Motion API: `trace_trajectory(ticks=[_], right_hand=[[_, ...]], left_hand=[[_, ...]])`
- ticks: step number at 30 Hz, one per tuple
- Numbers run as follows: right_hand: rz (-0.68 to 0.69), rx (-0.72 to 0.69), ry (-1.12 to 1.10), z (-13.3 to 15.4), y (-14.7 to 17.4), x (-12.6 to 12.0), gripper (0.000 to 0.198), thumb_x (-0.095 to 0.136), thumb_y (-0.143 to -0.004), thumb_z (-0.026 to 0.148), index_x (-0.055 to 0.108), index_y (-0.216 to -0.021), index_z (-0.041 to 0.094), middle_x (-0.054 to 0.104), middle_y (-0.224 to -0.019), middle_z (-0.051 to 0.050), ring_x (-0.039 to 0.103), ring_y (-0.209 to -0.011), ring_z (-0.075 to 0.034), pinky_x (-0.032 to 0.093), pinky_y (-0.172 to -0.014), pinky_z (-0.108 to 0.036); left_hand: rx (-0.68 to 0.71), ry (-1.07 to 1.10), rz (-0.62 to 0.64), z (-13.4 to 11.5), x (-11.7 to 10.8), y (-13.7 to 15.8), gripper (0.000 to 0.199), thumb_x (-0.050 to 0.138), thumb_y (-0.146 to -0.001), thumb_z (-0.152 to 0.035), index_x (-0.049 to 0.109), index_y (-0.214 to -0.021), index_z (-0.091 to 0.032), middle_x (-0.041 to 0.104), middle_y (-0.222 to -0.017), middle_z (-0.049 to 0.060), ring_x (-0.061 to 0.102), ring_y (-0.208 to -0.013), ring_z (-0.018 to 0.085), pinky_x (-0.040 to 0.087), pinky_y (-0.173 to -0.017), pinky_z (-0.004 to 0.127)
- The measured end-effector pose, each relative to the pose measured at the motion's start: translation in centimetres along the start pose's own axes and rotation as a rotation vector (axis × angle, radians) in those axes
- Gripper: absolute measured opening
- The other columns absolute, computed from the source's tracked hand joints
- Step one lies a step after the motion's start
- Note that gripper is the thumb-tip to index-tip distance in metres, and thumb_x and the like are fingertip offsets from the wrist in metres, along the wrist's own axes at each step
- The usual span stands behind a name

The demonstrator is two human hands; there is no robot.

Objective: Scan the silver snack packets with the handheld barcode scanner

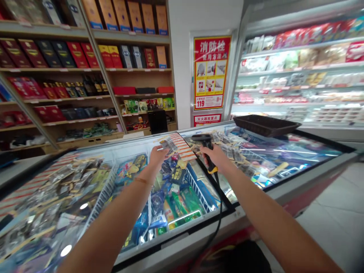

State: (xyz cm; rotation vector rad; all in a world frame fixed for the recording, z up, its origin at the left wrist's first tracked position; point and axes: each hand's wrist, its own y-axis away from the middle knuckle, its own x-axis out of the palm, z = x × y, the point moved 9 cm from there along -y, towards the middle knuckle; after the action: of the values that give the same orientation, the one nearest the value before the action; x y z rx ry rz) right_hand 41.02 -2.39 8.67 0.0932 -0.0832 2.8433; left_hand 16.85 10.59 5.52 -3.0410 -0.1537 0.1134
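Left hand [159, 154] is pinching one packet [170, 144], right hand [216, 154] gripping scanner [207, 143]; loose packets [69, 181] lying left, share handled unclear.

Narrow lane between the hands

With the clock centred between the left hand [159, 154] and right hand [213, 154], open air lies above the striped sheet [184, 148] and back toward 6, between the forearms. At 3, the scanner [208, 146] in the right hand blocks passage; its cable [219, 216] droops through 5. The black tray [265, 126] obstructs 2. Around 8 to 9, heaped packets [68, 180] stand in a low pass's way.
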Motion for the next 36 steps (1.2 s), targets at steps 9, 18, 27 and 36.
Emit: trace_trajectory(ticks=[9, 18, 27, 36], right_hand=[[-0.28, 0.005, 0.097, 1.5, -1.7, -15.3, 0.022, 0.071, -0.082, 0.024, 0.049, -0.081, 0.021, 0.052, -0.051, 0.006, 0.047, -0.036, -0.01, 0.037, -0.034, -0.023], [-0.321, 0.098, 0.057, -1.7, -1.6, -17.3, 0.021, 0.07, -0.082, 0.025, 0.05, -0.08, 0.021, 0.051, -0.05, 0.006, 0.045, -0.034, -0.01, 0.037, -0.034, -0.023], [-0.224, 0.09, 0.071, -2.0, -1.5, -12.3, 0.019, 0.067, -0.085, 0.022, 0.049, -0.079, 0.021, 0.052, -0.05, 0.006, 0.045, -0.035, -0.01, 0.036, -0.034, -0.023], [-0.01, 0.063, 0.124, -2.7, -0.1, 2.1, 0.021, 0.068, -0.084, 0.022, 0.048, -0.076, 0.021, 0.052, -0.049, 0.005, 0.046, -0.034, -0.011, 0.036, -0.034, -0.023]], left_hand=[[0.199, -0.228, 0.349, -6.6, 22.1, 1.7, 0.033, 0.069, -0.082, -0.012, 0.054, -0.11, -0.019, 0.073, -0.094, 0.006, 0.071, -0.083, 0.018, 0.056, -0.076, 0.031], [0.621, -0.764, 0.369, -9.5, 28.4, 4.8, 0.046, 0.068, -0.083, -0.013, 0.052, -0.127, -0.016, 0.065, -0.126, 0.018, 0.062, -0.118, 0.03, 0.047, -0.096, 0.04], [0.585, -0.888, 0.178, -8.3, 17.1, 2.8, 0.037, 0.06, -0.09, -0.022, 0.054, -0.126, -0.02, 0.065, -0.126, 0.011, 0.061, -0.118, 0.025, 0.048, -0.095, 0.035], [0.307, -0.99, 0.076, -1.5, -3.6, 3.8, 0.043, 0.061, -0.088, -0.031, 0.052, -0.129, -0.019, 0.062, -0.131, 0.015, 0.059, -0.124, 0.028, 0.046, -0.101, 0.037]])
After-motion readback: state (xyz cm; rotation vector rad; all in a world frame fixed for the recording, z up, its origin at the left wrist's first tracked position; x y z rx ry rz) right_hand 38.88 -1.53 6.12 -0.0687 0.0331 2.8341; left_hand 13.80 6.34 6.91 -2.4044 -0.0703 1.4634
